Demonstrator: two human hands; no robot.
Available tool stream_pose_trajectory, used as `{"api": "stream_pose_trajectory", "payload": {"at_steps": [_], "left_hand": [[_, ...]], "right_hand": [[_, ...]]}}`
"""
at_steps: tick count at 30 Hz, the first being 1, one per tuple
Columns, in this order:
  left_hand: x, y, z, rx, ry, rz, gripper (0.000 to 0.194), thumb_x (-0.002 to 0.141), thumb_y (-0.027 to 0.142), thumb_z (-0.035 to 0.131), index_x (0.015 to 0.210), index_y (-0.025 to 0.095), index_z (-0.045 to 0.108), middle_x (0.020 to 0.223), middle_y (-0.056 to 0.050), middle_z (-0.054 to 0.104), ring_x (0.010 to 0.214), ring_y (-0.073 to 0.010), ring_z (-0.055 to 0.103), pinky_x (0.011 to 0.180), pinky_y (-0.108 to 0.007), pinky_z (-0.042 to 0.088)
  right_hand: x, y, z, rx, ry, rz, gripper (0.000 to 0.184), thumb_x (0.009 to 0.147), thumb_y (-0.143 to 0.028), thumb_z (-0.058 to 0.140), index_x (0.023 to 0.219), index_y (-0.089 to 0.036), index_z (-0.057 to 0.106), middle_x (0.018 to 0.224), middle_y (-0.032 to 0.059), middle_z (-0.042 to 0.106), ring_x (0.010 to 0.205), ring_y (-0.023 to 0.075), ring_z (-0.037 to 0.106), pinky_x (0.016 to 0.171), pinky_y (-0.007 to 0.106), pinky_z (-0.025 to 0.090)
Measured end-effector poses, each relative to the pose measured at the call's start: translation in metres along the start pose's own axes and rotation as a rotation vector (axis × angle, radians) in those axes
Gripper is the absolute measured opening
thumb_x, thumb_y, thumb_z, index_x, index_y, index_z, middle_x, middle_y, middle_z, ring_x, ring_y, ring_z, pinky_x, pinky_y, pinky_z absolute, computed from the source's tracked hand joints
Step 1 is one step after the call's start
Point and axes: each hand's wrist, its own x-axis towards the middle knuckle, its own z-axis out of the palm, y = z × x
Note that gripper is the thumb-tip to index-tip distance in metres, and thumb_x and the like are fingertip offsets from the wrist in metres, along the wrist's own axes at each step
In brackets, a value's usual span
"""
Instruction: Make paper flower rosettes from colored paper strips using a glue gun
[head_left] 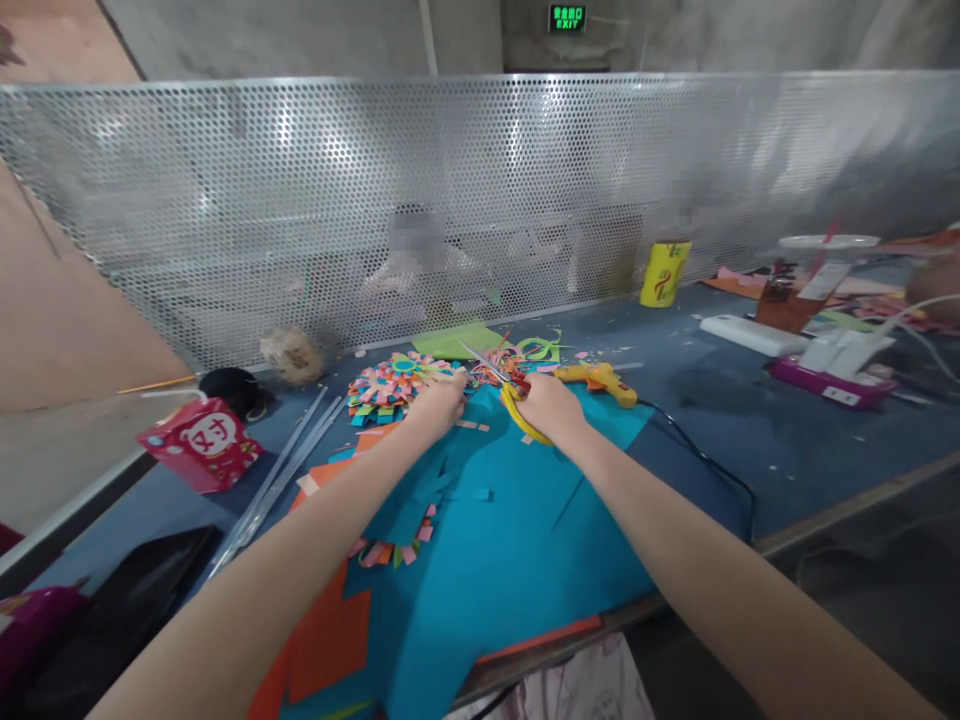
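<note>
My right hand [553, 404] grips yellow-handled scissors [517, 414], their blades parted and pointing up and left. My left hand [437, 408] is closed just left of the blades, its fingertips pressed together; whatever it pinches is too small to make out. Beside it sits a pile of fringed paper flowers [397, 378] in pink, orange, green and blue. Under both hands spreads a large blue paper sheet [525, 540] with small cut strips on it. Another fringed piece [397, 553] pokes out from under blue paper. Orange paper [330, 640] lies at the lower left.
A yellow glue gun [604, 382] with a black cord lies right of my right hand. Clear sticks [281, 470] and a red drink carton [206, 445] are at left. A perforated metal partition [480, 180] closes the back. A purple power strip [832, 385] stands at right.
</note>
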Motion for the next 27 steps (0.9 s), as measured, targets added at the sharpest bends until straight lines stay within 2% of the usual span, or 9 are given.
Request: {"api": "stream_pose_trajectory", "payload": {"at_steps": [5,9,11,16,22,27], "left_hand": [[0.003,-0.004,-0.002,-0.137,0.010,0.026,0.043,0.076,0.026,0.053,0.117,0.014,0.047,0.085,-0.007,0.070,0.080,-0.0188,0.065,0.070,-0.026,0.049],[0.002,-0.007,0.003,-0.203,0.004,0.023,0.057,0.064,0.037,0.066,0.113,0.014,0.050,0.086,-0.007,0.069,0.076,-0.0200,0.065,0.066,-0.026,0.049],[0.003,-0.009,0.008,-0.217,0.021,0.000,0.055,0.062,0.036,0.068,0.110,0.015,0.051,0.086,-0.007,0.068,0.077,-0.0203,0.064,0.066,-0.027,0.049],[0.010,-0.012,0.014,-0.226,0.049,-0.066,0.040,0.070,0.024,0.060,0.107,0.013,0.052,0.078,-0.005,0.069,0.072,-0.0182,0.065,0.065,-0.025,0.049],[0.023,-0.014,0.004,-0.172,0.028,-0.026,0.047,0.066,0.013,0.059,0.112,0.013,0.054,0.069,-0.002,0.067,0.071,-0.0200,0.065,0.066,-0.025,0.047],[0.026,-0.018,-0.005,-0.177,0.013,-0.039,0.037,0.068,0.014,0.055,0.106,0.013,0.056,0.065,-0.001,0.067,0.059,-0.0172,0.063,0.056,-0.024,0.047]], "right_hand": [[0.000,0.000,0.001,-0.001,0.008,0.001,0.033,0.078,-0.045,0.045,0.087,-0.017,0.058,0.095,0.0124,0.065,0.089,0.0257,0.060,0.062,0.027,0.042],[0.001,0.000,0.003,-0.001,0.008,0.011,0.033,0.077,-0.046,0.045,0.088,-0.018,0.058,0.095,0.0106,0.065,0.089,0.0250,0.061,0.064,0.027,0.043],[0.001,-0.001,0.003,-0.002,0.008,0.015,0.034,0.077,-0.047,0.045,0.090,-0.019,0.058,0.096,0.0100,0.065,0.090,0.0252,0.061,0.065,0.028,0.044],[0.002,-0.001,0.004,-0.010,0.008,0.027,0.033,0.077,-0.046,0.045,0.088,-0.019,0.058,0.095,0.0095,0.065,0.091,0.0250,0.060,0.065,0.028,0.044],[0.003,-0.002,0.007,-0.022,0.009,0.030,0.031,0.074,-0.046,0.048,0.087,-0.019,0.057,0.094,0.0097,0.065,0.088,0.0259,0.061,0.064,0.029,0.045],[0.004,-0.002,0.008,-0.030,0.002,0.022,0.032,0.073,-0.044,0.049,0.089,-0.018,0.057,0.095,0.0097,0.065,0.088,0.0259,0.061,0.064,0.029,0.045]]}}
